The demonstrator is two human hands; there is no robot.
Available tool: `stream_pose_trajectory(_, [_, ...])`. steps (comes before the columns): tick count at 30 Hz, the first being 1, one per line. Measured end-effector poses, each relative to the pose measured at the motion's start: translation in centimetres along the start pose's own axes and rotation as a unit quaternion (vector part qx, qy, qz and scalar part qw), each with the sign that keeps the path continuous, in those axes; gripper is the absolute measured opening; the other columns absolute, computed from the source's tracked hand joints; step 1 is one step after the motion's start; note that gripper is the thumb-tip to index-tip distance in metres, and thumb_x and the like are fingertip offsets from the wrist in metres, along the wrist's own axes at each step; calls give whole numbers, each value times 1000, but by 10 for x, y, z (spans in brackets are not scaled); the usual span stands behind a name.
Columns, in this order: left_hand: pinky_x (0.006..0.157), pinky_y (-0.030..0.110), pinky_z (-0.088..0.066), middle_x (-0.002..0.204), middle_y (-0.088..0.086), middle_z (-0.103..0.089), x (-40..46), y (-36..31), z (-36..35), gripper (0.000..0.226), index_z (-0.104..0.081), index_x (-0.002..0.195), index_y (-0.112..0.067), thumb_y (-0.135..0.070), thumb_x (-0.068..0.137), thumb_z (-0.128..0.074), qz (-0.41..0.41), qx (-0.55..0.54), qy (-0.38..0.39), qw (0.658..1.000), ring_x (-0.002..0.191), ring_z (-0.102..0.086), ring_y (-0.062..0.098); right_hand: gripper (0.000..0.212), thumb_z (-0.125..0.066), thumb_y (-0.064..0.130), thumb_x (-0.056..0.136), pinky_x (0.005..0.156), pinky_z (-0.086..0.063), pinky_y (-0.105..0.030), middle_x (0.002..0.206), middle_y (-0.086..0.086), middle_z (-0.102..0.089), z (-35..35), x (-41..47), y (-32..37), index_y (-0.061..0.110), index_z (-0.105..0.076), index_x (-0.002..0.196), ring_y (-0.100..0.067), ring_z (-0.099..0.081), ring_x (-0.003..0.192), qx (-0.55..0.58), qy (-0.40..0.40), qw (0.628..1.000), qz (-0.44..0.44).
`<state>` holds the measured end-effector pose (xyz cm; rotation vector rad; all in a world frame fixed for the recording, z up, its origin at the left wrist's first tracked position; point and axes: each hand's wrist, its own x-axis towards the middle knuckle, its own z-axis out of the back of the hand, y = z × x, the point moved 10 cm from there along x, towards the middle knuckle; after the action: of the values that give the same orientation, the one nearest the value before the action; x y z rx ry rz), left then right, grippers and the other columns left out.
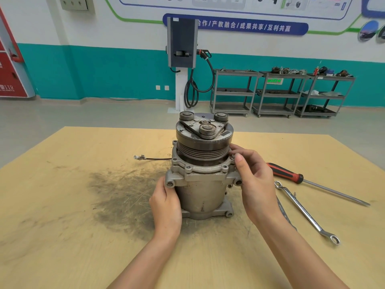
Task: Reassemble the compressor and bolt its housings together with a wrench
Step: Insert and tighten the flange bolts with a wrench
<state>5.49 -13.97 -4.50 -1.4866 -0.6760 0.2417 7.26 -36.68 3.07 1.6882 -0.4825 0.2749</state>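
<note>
The compressor (201, 176) stands upright on the desk (62, 205). The left hand (166, 202) cups its body at eight o'clock; the right hand (253, 178) pinches a bolt (233, 157) at its two o'clock flange.

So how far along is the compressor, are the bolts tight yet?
The compressor stands upright, housings stacked, and bolts show in the front flange. Right now the left hand steadies the body while the right hand's fingers pinch a bolt at the flange edge. Tightening looks undone: the wrench lies untouched on the table.
</note>
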Motion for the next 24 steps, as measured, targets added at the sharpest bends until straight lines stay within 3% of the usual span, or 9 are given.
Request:
stream_pose_trajectory(7, [59, 8, -38, 73, -14, -61, 0, 0, 0, 35, -58, 76, -29, -13, 102, -42, 1, -7, -5, 1000, 65, -51, -14, 8, -65, 8, 91, 86, -50, -17, 109, 3, -72, 0, 3, -1, 14, -60, 89, -11, -66, 106, 47, -10, 999, 0])
stream_pose_trajectory(10, [60, 7, -38, 72, -16, -61, 0, 1, 0, 35, -58, 76, -31, -14, 102, -42, 1, -6, -5, 1000, 65, -51, -15, 11, -61, 24, 88, 92, -50, -26, 112, 3, -71, 0, 1, -4, 18, -67, 96, -14, -64, 111, 28, -7, 1000, -8])
stream_pose_trajectory(13, [60, 6, -38, 69, -18, -61, 0, 2, 0, 35, -58, 76, -31, -15, 102, -43, 6, -7, -5, 1000, 65, -51, -16, 13, -59, 25, 87, 97, -47, -34, 112, 3, -71, 0, 1, -4, 20, -69, 93, -16, -63, 112, 24, -3, 1000, -17])
stream_pose_trajectory(20, [61, 5, -39, 73, -34, -62, 0, 1, -2, 33, -58, 79, -34, -18, 103, -41, 6, -8, 7, 1000, 70, -53, -17, 8, -64, 7, 90, 81, -50, -15, 107, 6, -73, 0, 3, 0, 14, -60, 88, -8, -66, 103, 41, -6, 999, -8])
stream_pose_trajectory(22, [62, 5, -39, 73, -35, -62, 0, 0, -1, 33, -58, 79, -34, -19, 103, -41, 6, -5, 7, 1000, 70, -53, -17, 6, -65, 9, 89, 83, -52, -18, 107, 4, -73, 0, 4, -1, 13, -60, 90, -11, -66, 104, 45, 1, 999, -16])
stream_pose_trajectory(24, [62, 5, -39, 73, -35, -62, 0, 0, -2, 33, -58, 80, -34, -19, 103, -41, 9, -4, 6, 1000, 70, -53, -18, 5, -63, 14, 91, 91, -51, -31, 110, 1, -72, 0, 4, -2, 13, -64, 95, -19, -65, 108, 37, 10, 999, -26])
